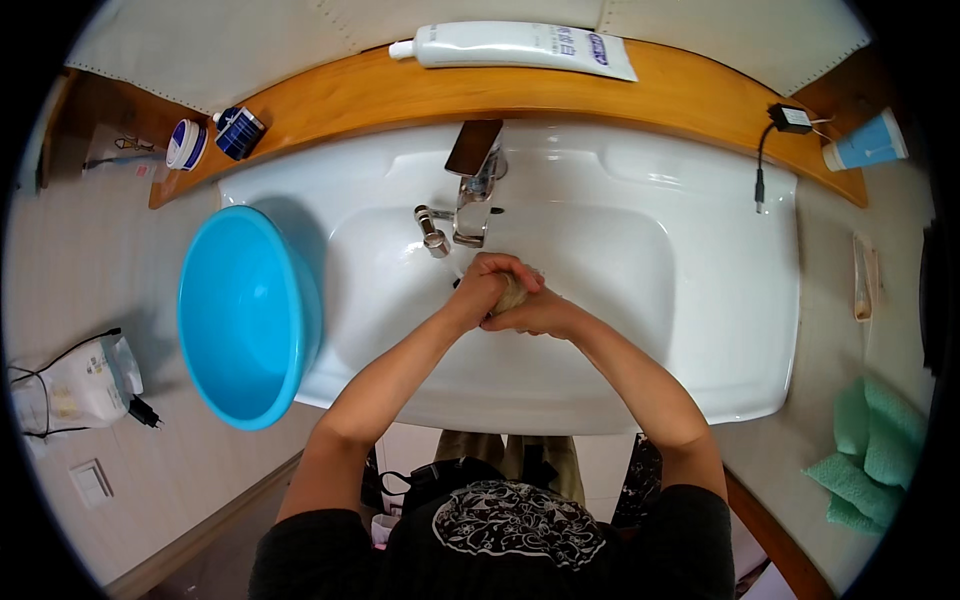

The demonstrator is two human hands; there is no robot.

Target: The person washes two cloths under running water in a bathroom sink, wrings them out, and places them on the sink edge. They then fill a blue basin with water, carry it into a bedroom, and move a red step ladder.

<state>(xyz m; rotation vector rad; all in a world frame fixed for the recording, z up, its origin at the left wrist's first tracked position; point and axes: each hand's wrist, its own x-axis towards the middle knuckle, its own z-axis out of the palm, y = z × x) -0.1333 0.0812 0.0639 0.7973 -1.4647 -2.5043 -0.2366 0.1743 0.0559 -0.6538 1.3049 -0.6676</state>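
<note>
Over the white sink basin (600, 255), both of my hands grip a small beige, wet-looking cloth or similar soft thing (511, 294) between them. My left hand (484, 289) wraps it from the left, fingers reaching over its top. From the right, my right hand (536, 311) presses it, with the thumb below. Much of the thing is hidden by the fingers. Just beyond my hands stands a chrome faucet (474, 202), and a smaller chrome nozzle (435, 241) sits at its left. Whether water runs onto my hands, I cannot tell.
A blue plastic basin (244, 315) rests at the sink's left side. The wooden shelf (337, 94) behind holds a white squeeze tube (517, 46), a round jar (186, 145), a blue cup (870, 142) and a black adapter (790, 118) whose cable hangs down. Green cloths (870, 457) hang at the right.
</note>
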